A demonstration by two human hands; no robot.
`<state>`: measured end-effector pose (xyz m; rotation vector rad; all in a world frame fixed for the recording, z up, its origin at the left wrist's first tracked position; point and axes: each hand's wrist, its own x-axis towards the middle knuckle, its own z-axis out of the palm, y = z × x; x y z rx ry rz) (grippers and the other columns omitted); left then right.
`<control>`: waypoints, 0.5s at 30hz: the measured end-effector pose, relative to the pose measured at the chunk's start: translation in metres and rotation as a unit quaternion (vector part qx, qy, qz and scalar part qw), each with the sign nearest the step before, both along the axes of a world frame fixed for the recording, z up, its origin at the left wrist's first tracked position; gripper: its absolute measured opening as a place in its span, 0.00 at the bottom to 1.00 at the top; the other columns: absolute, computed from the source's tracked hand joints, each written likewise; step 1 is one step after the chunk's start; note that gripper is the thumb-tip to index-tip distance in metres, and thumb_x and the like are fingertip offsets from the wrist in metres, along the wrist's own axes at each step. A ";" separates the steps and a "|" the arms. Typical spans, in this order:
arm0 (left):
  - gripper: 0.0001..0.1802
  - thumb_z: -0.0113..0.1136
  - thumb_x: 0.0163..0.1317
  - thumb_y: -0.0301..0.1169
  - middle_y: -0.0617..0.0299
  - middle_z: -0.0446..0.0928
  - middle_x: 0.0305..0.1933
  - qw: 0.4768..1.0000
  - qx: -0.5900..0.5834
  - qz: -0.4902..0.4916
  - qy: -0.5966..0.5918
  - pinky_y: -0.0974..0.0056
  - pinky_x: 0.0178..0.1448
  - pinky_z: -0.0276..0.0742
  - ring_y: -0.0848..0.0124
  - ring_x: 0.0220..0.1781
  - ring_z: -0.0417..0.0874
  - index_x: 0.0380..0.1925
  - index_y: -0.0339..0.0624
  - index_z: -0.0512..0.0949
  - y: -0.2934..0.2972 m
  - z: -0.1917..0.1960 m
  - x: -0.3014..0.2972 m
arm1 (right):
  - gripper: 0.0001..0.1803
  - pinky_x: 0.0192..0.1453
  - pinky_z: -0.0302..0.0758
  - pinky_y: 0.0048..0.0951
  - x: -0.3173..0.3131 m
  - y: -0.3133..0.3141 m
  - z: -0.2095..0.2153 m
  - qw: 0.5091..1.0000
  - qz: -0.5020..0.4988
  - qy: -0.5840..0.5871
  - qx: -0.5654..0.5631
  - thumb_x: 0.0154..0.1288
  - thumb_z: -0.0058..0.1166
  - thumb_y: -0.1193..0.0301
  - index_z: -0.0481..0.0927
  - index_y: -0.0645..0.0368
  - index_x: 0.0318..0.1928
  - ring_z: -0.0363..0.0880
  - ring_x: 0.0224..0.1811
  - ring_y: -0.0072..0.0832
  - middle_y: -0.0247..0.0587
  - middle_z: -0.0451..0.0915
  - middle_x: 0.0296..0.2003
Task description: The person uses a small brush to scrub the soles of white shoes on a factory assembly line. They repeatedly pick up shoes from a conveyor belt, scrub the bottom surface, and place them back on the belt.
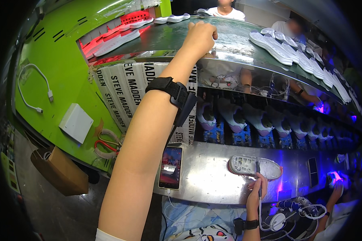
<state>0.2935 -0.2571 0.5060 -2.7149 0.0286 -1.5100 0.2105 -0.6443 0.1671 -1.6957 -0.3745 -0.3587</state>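
Observation:
My left hand (200, 37) reaches far out over the green conveyor belt (165, 38), its fingers curled; what they hold, if anything, is hidden. A black strap with a buckle (173, 93) circles that forearm. Lower down, on the metal worktop (207, 182), lies a white shoe sole (239, 165) with its hollowed inner side up and a reddish edge. My right hand (256, 185) grips a slim brush-like tool (258, 165) over the sole's middle. A white tube (261, 215) runs down from beside this hand.
White soles (275, 50) line the belt's right; others (118, 42) lie by a red-lit opening. Shoe uppers (265, 120) stand below the belt. A lit phone (171, 168), a dark phone (312, 172) and cables (305, 211) are close. A co-worker's hand (337, 186) is at right.

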 end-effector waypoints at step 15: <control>0.16 0.55 0.45 0.17 0.52 0.80 0.37 0.997 -0.070 -0.011 0.027 0.56 0.55 0.71 0.55 0.43 0.80 0.30 0.48 0.85 -0.002 0.003 0.001 | 0.15 0.32 0.69 0.19 -0.001 0.000 -0.001 1.000 -0.001 0.004 0.005 0.75 0.40 0.69 0.76 0.65 0.50 0.70 0.27 0.17 0.38 0.73 0.39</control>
